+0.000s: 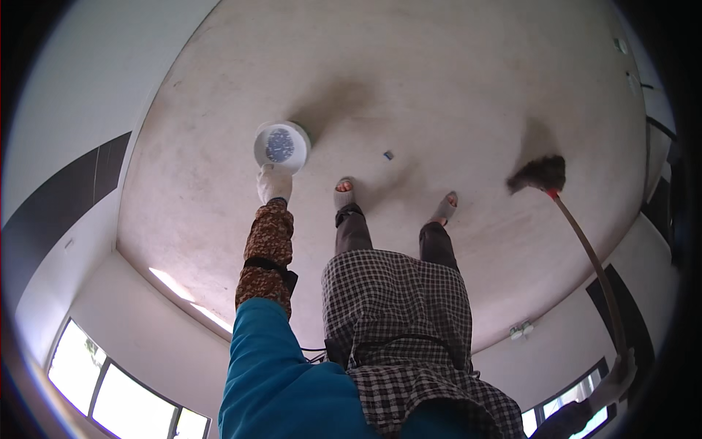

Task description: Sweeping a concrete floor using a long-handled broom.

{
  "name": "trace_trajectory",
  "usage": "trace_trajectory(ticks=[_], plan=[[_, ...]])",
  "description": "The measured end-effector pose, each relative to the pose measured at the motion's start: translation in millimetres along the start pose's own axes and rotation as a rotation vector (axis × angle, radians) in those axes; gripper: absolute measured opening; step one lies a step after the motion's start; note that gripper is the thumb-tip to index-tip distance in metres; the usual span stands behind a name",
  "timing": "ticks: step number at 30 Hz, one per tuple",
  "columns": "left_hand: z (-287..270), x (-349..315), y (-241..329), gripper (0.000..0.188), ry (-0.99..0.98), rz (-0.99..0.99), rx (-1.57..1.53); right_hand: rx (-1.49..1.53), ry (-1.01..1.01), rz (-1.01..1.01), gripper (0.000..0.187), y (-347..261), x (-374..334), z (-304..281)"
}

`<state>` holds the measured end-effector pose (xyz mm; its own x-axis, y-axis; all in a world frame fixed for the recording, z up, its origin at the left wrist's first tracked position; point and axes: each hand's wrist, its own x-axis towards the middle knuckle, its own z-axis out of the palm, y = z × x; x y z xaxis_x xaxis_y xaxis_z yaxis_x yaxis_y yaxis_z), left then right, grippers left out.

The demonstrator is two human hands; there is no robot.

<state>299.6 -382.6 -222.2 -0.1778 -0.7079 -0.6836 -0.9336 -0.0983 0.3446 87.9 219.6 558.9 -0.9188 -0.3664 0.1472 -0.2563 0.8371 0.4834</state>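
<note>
My left hand (275,183), in a whitish glove, is closed on the near rim of a white bucket (298,156). Something blue and speckled (279,145) shows inside the bucket; I cannot tell what it is. At the lower right my right hand (616,380), also gloved, is wrapped round the upper end of a long broom (594,260). The broom's dark, bushy head (541,174) points away from me at the far right, with a red collar where the handle joins it. A shadow lies beside the head.
My feet in grey slippers stand on a pale, stained floor (409,80). A small blue-and-white scrap (388,155) lies ahead of them. White walls with dark bands (69,186) rise at both sides, with windows (131,399) low in view and a small white fixture (521,331) near the right wall.
</note>
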Motion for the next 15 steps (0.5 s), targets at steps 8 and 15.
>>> trace_trajectory(ticks=[8, 15], plan=[[14, -60, 97, 0.051, -0.446, 0.572, 0.032, 1.228, 0.412, 0.515, 0.027, -235, 43, 74], [35, -174, 205, 0.065, -0.611, 1.087, -0.144, 1.402, 0.003, 0.033, 0.031, -255, 50, -16]])
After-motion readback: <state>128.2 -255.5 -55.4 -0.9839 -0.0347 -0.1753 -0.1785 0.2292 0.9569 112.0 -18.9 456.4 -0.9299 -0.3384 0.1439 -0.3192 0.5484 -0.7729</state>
